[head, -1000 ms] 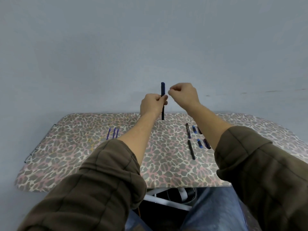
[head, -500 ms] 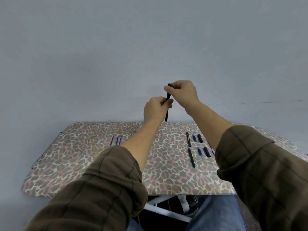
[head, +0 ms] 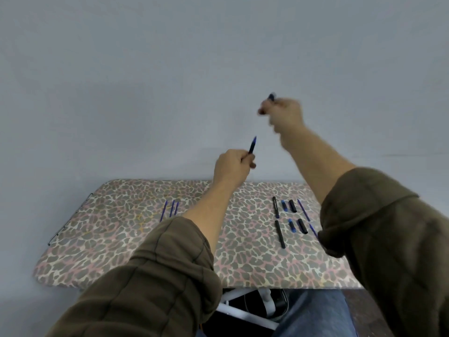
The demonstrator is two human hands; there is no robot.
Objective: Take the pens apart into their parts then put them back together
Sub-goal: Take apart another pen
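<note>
Filling the upper half of the view, a plain grey wall (head: 145, 81) rises behind a padded tabletop with a leopard print in brown, tan and pink (head: 121, 251). The tabletop sits on a white metal frame (head: 243, 312) that shows under its near edge, beside blue jeans (head: 315, 312). Two arms reach forward over it, the left sleeve (head: 150, 288) and the right sleeve (head: 388, 239) both olive-brown and pushed up from the forearms.

The left hand (head: 230, 167) hangs above the far edge of the tabletop. Its fingers are curled tight round the lower end of a slim black pen body with a blue tip (head: 252, 145), which tilts up and to the right. The right hand (head: 284, 113) is higher and further right, well apart from the left, and blurred. Its fingers are closed in a fist on a short dark-blue piece (head: 271, 96) that sticks out at the top; which part of the pen it is cannot be told.

On the right part of the tabletop the loose parts lie in two rows. Two long black barrels lie end to end, the far barrel (head: 275, 206) and the near barrel (head: 280, 233). Just right of each comes a short blue piece, far (head: 284, 206) and near (head: 292, 226), then a short black cap, far (head: 292, 206) and near (head: 303, 226). Next comes a thin blue refill, far (head: 303, 213) and near (head: 313, 231), the near one partly hidden by the right sleeve. Left of the left forearm, three thin blue refills (head: 170, 210) lie side by side.
</note>
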